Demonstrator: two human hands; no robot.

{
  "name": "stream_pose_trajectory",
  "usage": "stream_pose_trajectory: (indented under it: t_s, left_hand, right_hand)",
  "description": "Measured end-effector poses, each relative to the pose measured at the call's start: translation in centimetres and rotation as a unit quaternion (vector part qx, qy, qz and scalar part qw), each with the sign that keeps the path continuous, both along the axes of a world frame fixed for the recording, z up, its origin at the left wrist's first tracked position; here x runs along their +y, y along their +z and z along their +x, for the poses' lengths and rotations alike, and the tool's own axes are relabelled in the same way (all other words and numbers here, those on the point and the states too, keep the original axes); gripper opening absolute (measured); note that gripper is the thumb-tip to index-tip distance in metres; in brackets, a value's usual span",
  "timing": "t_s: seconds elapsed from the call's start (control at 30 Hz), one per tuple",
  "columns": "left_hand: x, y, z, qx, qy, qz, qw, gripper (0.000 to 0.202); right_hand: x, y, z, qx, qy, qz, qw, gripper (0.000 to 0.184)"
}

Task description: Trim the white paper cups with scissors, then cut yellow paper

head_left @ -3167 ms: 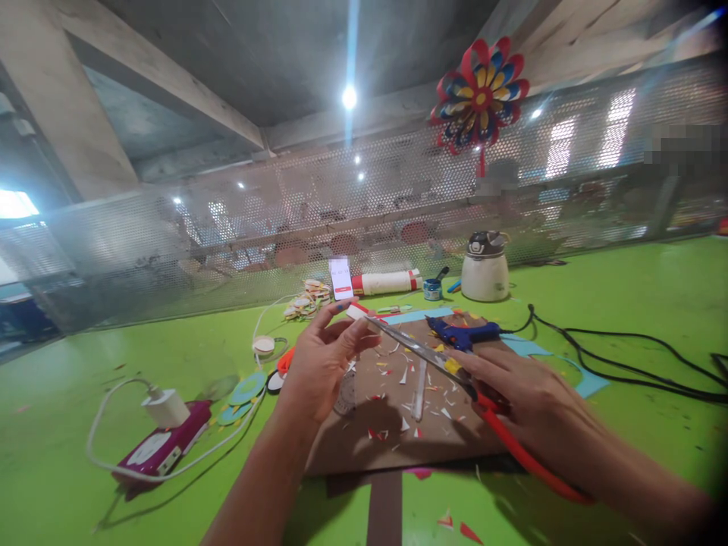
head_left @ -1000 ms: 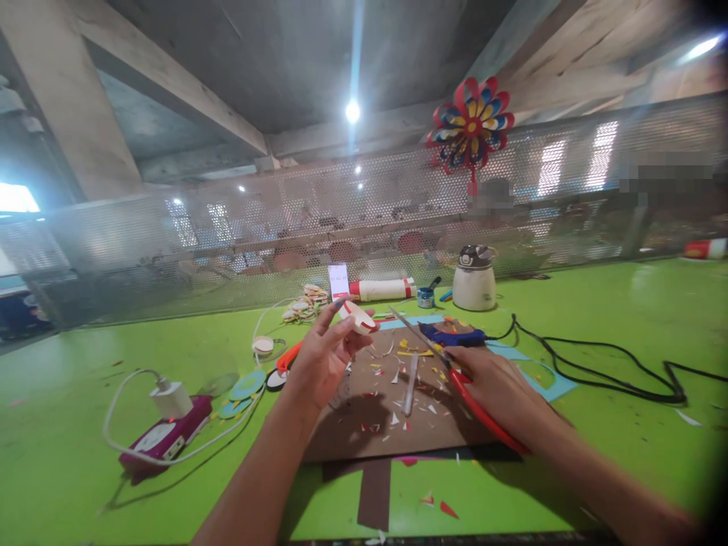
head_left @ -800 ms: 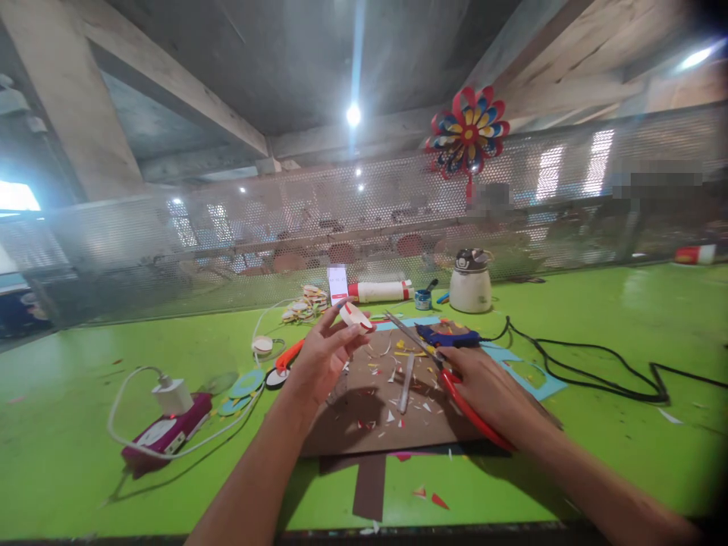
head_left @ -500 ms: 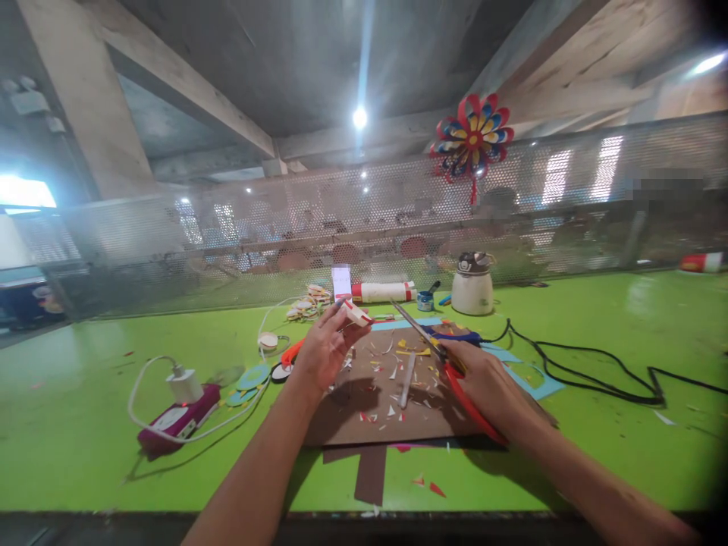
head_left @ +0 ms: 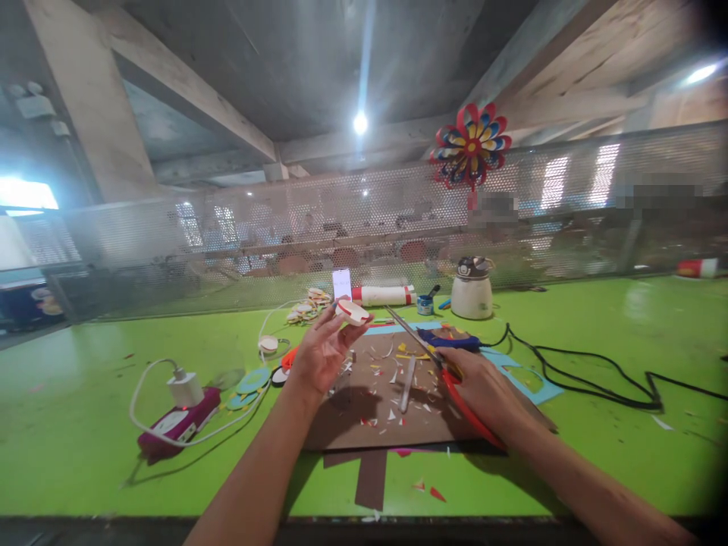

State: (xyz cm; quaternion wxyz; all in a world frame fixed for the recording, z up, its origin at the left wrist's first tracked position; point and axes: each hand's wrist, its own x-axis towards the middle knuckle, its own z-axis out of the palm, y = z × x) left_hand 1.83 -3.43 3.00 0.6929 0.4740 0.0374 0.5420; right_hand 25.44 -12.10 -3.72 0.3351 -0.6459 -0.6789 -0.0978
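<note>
My left hand pinches a small round white piece with red on its edge, raised above the brown board. In my right hand is a pair of scissors with red handles. Its blades point up and left, toward the white piece but apart from it; they look close together. Beneath both hands the board carries scattered white, red and yellow paper scraps and a clear narrow stick.
A purple power strip with a white charger stands left. Behind are a phone, a white and red roll, a small blue jar and a white bottle. A blue-handled tool trails black cable rightward.
The white piece has turned in my left fingers, so more of its round face shows. My right hand and the scissors have shifted slightly left.
</note>
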Motion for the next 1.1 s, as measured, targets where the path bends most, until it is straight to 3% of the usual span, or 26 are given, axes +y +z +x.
stream_pose_trajectory:
  t_s: [0.37,0.47,0.87,1.1]
  left_hand:
    - [0.2,0.3,-0.3,-0.029,0.021,-0.016,0.999,0.019]
    - [0.4,0.1,-0.2,-0.035,0.027,-0.037,0.998,0.016]
    - [0.7,0.1,0.0,-0.023,0.011,-0.087,0.996,0.012]
    - [0.6,-0.2,0.5,0.024,0.032,-0.131,0.991,0.012]
  right_hand:
    - [-0.6,0.7,-0.9,-0.012,0.015,-0.033,0.999,0.026]
    - [-0.6,0.7,-0.9,-0.018,0.018,-0.029,0.999,0.031]
    - [-0.9,0.7,-0.8,-0.012,0.034,0.052,0.998,0.037]
    - [-1.9,0.8,-1.5,-0.072,0.044,0.087,0.993,0.046]
